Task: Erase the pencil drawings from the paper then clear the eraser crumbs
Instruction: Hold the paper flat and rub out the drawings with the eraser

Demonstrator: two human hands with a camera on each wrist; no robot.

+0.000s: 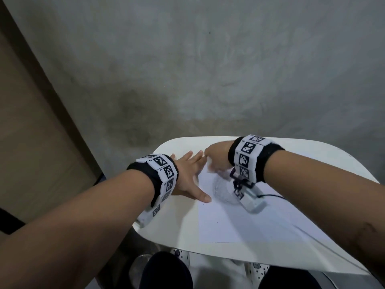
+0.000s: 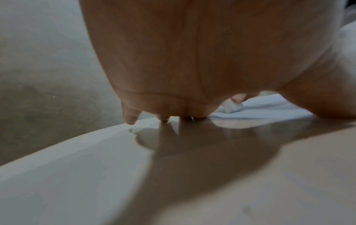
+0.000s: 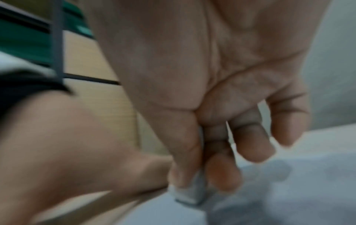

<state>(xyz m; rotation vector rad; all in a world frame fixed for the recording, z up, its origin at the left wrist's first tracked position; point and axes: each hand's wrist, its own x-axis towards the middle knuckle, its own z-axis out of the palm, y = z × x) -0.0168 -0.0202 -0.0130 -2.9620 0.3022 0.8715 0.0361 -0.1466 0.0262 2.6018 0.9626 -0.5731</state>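
We are sitting at a small white table (image 1: 302, 155), pressing our left hand (image 1: 187, 178) flat with fingers spread on the left edge of the paper (image 1: 239, 222) to steady it. Our right hand (image 1: 216, 157) is pinching a white eraser (image 3: 190, 193) between thumb and fingertips, rubbing near the paper's far corner. We are judging the erasing step as underway: a faint grey pencil drawing (image 1: 224, 190) remains beside the wrist, so the eraser needs moving there before any crumbs get swept.
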